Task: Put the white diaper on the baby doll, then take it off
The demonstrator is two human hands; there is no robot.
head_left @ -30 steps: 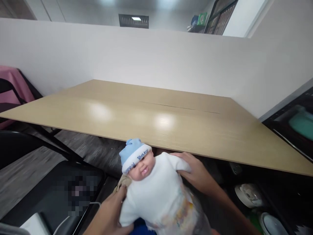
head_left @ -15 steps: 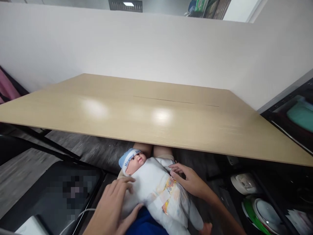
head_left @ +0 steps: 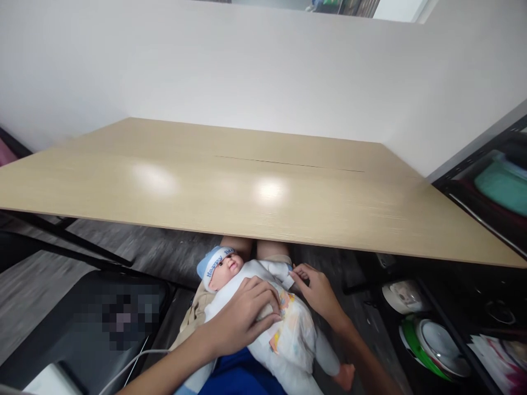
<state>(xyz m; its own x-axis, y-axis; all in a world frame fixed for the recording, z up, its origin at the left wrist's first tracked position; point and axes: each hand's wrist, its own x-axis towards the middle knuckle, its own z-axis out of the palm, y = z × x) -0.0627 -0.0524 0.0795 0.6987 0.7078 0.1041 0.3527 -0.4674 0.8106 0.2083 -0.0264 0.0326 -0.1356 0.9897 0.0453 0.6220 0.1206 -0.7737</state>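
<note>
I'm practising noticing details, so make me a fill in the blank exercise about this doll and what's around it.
The doll lies face ____ on the person's lap.
The first word printed on its hat is ____.
The person's ____ hand is at the end of the doll's sleeve.
The vivid cloth below the doll in the picture is ____.

Missing words: up; Happy; right; blue.

that white-clad doll (head_left: 290, 323) in the blue-and-white hat (head_left: 216, 265) lies face up under the left hand (head_left: 247, 307), one sleeve (head_left: 280, 271) pinched by the right hand (head_left: 316, 292)
</note>
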